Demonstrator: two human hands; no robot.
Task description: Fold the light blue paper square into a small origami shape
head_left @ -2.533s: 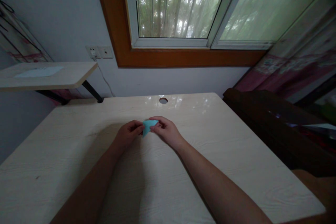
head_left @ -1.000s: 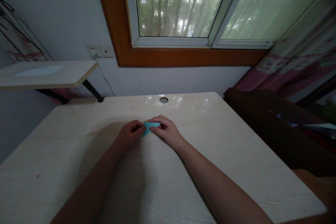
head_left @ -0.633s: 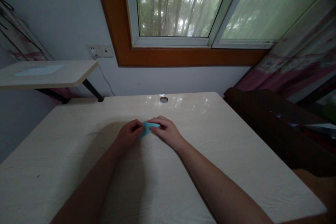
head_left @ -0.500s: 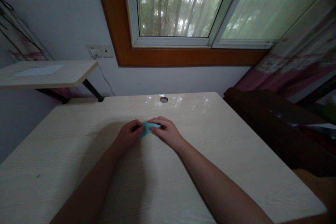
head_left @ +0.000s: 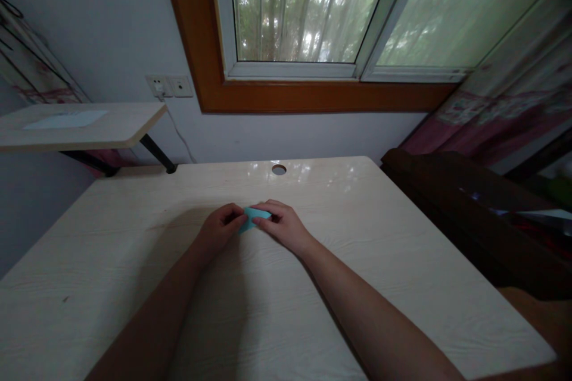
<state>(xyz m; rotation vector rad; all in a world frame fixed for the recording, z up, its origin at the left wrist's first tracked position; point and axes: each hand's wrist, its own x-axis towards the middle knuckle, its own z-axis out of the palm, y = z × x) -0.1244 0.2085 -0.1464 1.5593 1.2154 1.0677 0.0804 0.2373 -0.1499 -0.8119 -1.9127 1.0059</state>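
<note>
A small piece of turquoise paper (head_left: 250, 218) is held between my two hands over the far middle of the desk. It looks folded, with a slanted lower left edge. My left hand (head_left: 221, 225) pinches its left side between thumb and fingers. On the other side, my right hand (head_left: 283, 223) grips the paper, thumb in front and fingers along the back upper edge. Fingers cover both ends of the paper, so its full shape is hidden.
The pale wooden desk (head_left: 357, 238) has a round cable hole (head_left: 279, 170) near its back edge. At the left a raised shelf (head_left: 120, 125) on black legs carries a white sheet (head_left: 67, 119). Dark wooden furniture (head_left: 447, 214) stands beyond the right edge. A window (head_left: 304, 18) is behind.
The fingers of my right hand have shifted very slightly down and left along the paper. My left hand stays in place.
</note>
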